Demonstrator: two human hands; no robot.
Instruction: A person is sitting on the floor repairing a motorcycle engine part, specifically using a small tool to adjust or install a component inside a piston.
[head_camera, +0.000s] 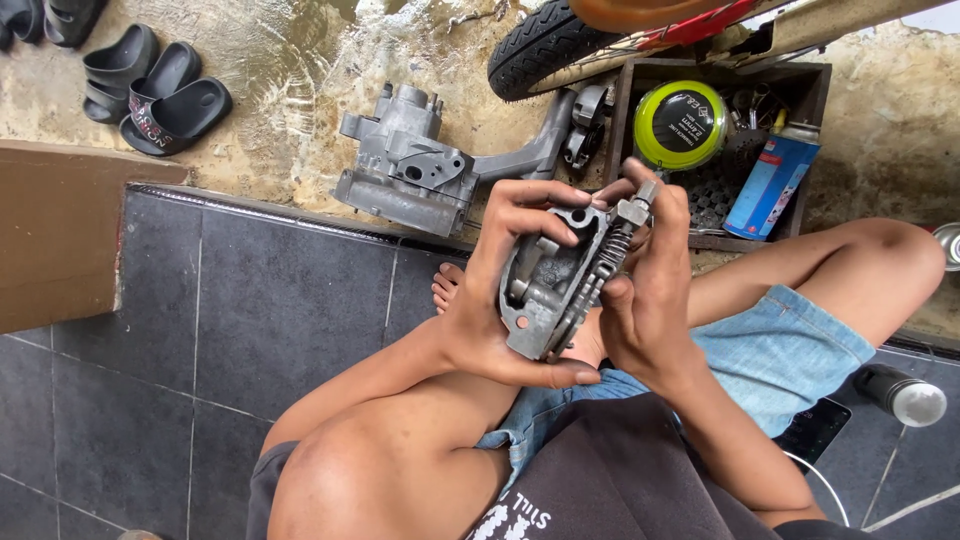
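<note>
My left hand (505, 290) grips a grey cast-metal engine part (545, 290) from the left side, thumb under its lower edge and fingers over its top. My right hand (650, 290) holds the same part on the right, where a coil spring with a bolt-like end (620, 235) runs along its edge. The part is held above my knees, tilted, its hollow face toward me.
A larger grey engine casing (405, 165) lies on the wet concrete ahead. A wooden toolbox (815, 85) holds a green-rimmed round tin (680, 122) and a blue spray can (770, 185). A motorcycle tyre (535, 45) is above it. Black sandals (150, 90) lie far left. A phone (815, 430) rests on the tiles at right.
</note>
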